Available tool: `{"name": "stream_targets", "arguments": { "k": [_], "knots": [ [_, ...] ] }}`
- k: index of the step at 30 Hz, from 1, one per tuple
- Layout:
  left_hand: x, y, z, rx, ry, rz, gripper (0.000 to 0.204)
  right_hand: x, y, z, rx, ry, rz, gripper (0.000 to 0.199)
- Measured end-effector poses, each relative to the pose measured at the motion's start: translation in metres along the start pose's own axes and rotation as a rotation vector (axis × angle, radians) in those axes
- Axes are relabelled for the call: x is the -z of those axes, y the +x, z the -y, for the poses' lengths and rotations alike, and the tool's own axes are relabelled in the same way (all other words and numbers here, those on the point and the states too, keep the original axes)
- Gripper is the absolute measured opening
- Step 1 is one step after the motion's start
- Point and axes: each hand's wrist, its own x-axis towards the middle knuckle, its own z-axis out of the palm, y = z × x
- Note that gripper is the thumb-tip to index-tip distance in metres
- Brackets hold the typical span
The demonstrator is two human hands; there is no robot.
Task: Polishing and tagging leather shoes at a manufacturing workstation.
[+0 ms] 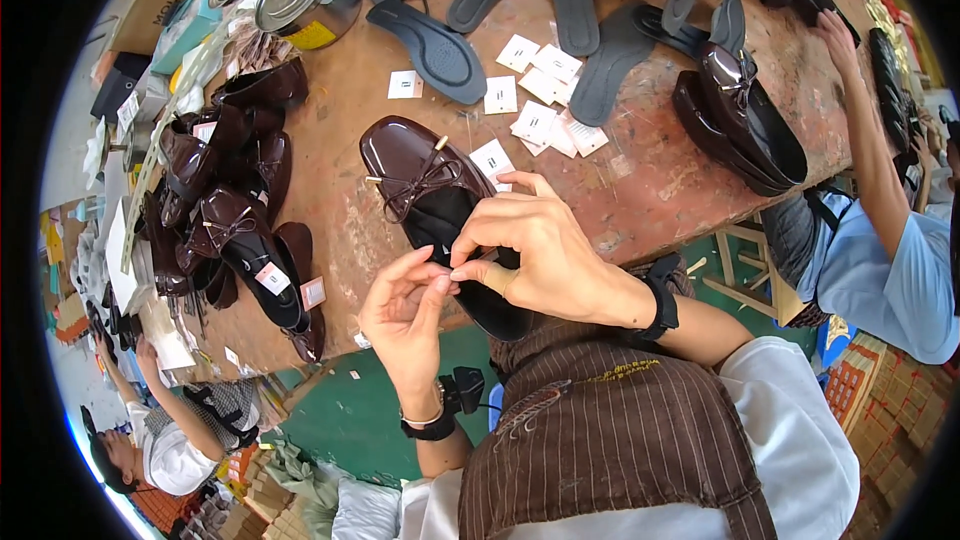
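Note:
A glossy dark-brown loafer (pixel 405 155) with a thin bow lies at the table's near edge, toe pointing away and its heel end reaching past the edge. Over its opening my two hands meet. My left hand (pixel 400 325) has thumb and index finger pinched together, fingertips against those of my right hand (pixel 545 255), which pinches as well. Whatever is between the fingertips is too small to make out. A white tag (pixel 491 157) shows beside the loafer, at the outstretched fingers of my right hand; whether they touch it is unclear. My right hand covers part of the shoe.
Loose white tags (pixel 540 85) are scattered beyond the loafer, near dark insoles (pixel 435 50). A heap of brown shoes (pixel 230 210) fills the left side; another pair (pixel 745 125) stands at right. A metal can (pixel 305 5) sits at back left. Co-workers (pixel 890 260) flank the table.

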Motion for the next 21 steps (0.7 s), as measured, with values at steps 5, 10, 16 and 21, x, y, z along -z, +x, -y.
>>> {"name": "stream_targets", "arguments": {
  "k": [5,10,16,21],
  "knots": [
    [-0.011,0.006,-0.001,-0.092,0.041,-0.033,0.033,-0.004,0.003,0.003,-0.052,0.081,0.01,0.014],
    [-0.019,-0.001,-0.004,-0.079,0.036,-0.252,0.045,0.046,0.008,0.004,-0.017,0.154,-0.162,0.014],
    [-0.019,-0.003,0.007,0.184,0.457,-0.098,0.017,0.11,-0.019,-0.08,0.064,-0.59,0.161,0.025],
    [0.022,-0.012,0.001,-0.093,0.21,-0.387,0.018,0.102,-0.043,-0.127,0.041,-0.674,0.437,0.025]
  ]
}}
